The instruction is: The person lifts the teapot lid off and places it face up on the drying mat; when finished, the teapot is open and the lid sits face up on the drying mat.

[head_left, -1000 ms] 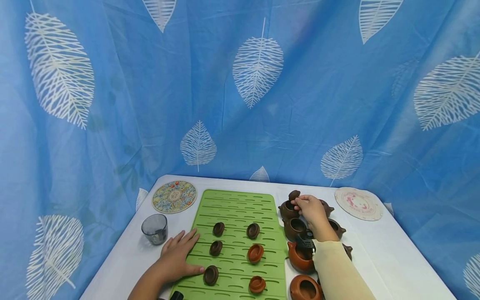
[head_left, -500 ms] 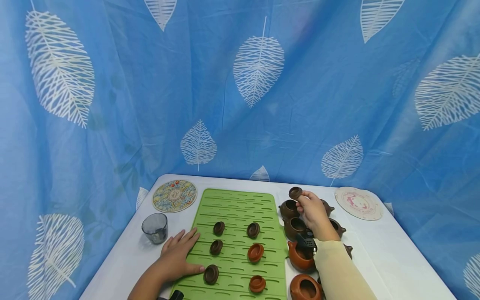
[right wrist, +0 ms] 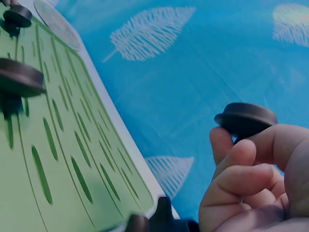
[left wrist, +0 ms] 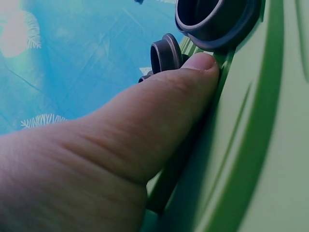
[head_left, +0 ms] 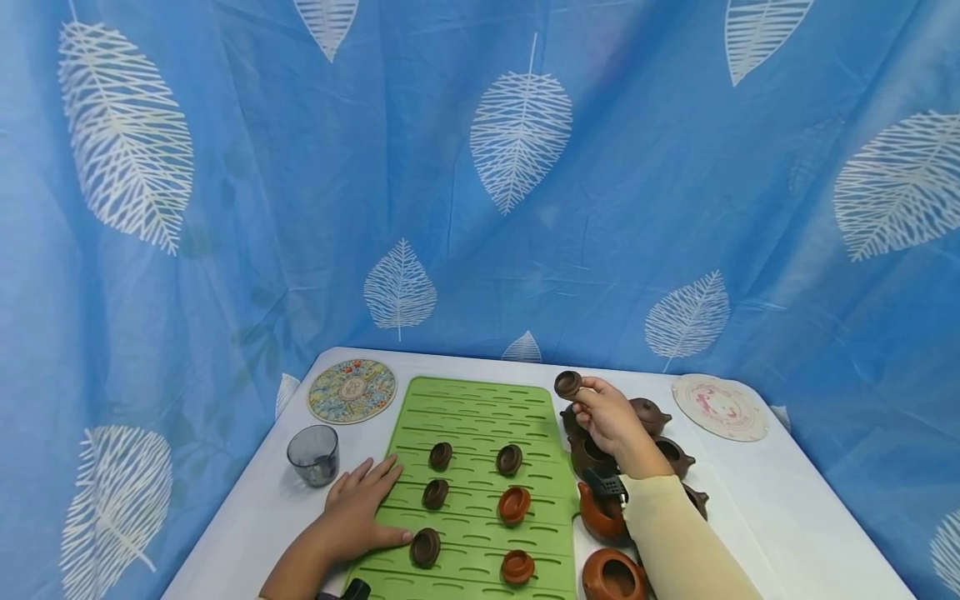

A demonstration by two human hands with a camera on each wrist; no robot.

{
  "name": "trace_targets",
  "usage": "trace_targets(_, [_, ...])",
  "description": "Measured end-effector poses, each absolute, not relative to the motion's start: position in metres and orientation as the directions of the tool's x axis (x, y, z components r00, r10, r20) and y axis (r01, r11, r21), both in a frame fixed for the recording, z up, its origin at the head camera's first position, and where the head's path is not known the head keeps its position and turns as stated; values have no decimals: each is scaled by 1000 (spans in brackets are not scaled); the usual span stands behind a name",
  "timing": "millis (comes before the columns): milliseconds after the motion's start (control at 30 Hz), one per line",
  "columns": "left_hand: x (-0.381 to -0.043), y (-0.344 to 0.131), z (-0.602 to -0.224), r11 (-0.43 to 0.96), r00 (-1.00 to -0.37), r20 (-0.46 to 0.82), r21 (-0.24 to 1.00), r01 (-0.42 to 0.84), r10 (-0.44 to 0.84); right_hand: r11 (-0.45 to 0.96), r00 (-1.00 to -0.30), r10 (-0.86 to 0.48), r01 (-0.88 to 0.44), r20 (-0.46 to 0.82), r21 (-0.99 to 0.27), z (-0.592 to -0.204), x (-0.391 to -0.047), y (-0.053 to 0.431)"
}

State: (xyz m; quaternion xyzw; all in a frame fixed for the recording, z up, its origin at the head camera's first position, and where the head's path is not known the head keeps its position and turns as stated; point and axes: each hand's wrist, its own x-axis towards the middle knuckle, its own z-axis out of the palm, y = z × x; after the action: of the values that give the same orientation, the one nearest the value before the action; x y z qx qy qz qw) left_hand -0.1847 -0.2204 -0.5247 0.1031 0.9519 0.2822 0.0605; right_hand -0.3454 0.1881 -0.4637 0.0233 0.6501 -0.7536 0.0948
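Note:
My right hand (head_left: 611,421) pinches a dark brown teapot lid (head_left: 567,384) by its underside knob, hollow side up, above the back teapots. The right wrist view shows the lid (right wrist: 246,117) raised on the fingertips, the other fingers curled beneath. My left hand (head_left: 358,515) lies with fingers spread over the left edge of the green mat (head_left: 472,408). Its thumb (left wrist: 178,92) reaches to a dark lid (head_left: 425,547). More upturned lids rest on the mat: dark ones, an orange-brown lid (head_left: 513,505) and another orange-brown lid (head_left: 517,567).
Lidless teapots stand right of the mat, including an orange-brown teapot (head_left: 615,577) and a dark teapot (head_left: 675,457), partly hidden by my right arm. A grey glass (head_left: 313,455) and a patterned round mat (head_left: 352,392) are at left; a pale round mat (head_left: 720,407) lies back right.
My right hand has lifted the dark lid off the back teapot, turned its hollow side up, and carried it left toward the mat. The left hand stays in place.

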Motion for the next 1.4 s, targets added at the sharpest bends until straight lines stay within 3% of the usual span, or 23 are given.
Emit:
trace_targets(833, [-185, -221, -529, 804, -969, -43, 568, 176, 243, 323, -946, -192, 189, -259, -927, -487, -338, 119])
trace_targets(1400, [-186, -221, -523, 831, -969, -90, 537, 148, 230, 436, -941, -188, 176, -281, -882, -499, -338, 107])
